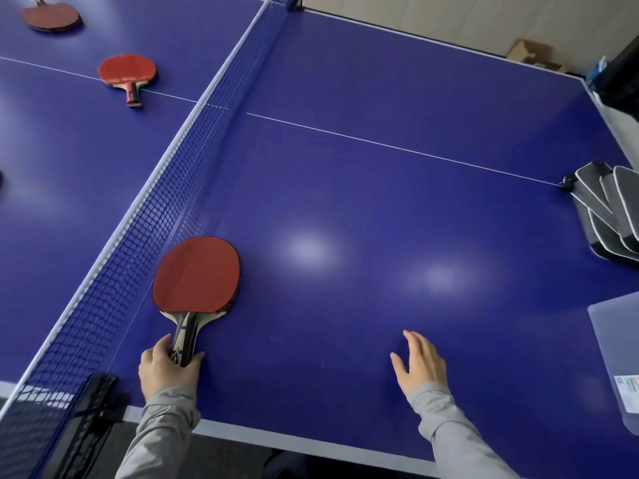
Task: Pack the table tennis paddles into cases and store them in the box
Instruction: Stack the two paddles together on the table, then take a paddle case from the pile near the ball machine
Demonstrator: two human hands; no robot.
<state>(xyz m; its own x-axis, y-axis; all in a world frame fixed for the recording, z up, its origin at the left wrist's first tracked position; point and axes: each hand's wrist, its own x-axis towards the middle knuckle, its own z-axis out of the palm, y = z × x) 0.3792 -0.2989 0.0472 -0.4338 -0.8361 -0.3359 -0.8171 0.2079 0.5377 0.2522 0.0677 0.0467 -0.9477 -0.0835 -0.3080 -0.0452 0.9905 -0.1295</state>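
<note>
- Clearly, the task is judged to be at its start: no paddle is seen inside a case, and nothing is seen stored in the box.
- One paddle (195, 276) is lain red face up on the blue bench (380, 202), just beside the net (166, 188), with its handle gripped by the left hand (166, 369).
- The right hand (420, 366) is held open and empty, fingers spread, low over the bench; whether the surface is touched cannot be told.
- Two more paddles are left on the far side of the net: one (128, 72) near the centre line, another (52, 17) at the top corner, partly cut off by the frame edge.
- A pile of grey cases (605, 209) is stacked at the right edge of the bench, well apart from the held paddle; whether they are zipped or empty cannot be told.
- A clear plastic box (615, 357) is seen at the lower right, with a label on its side; its contents are hidden by the frame edge.
- All casing and storing is judged to remain.
</note>
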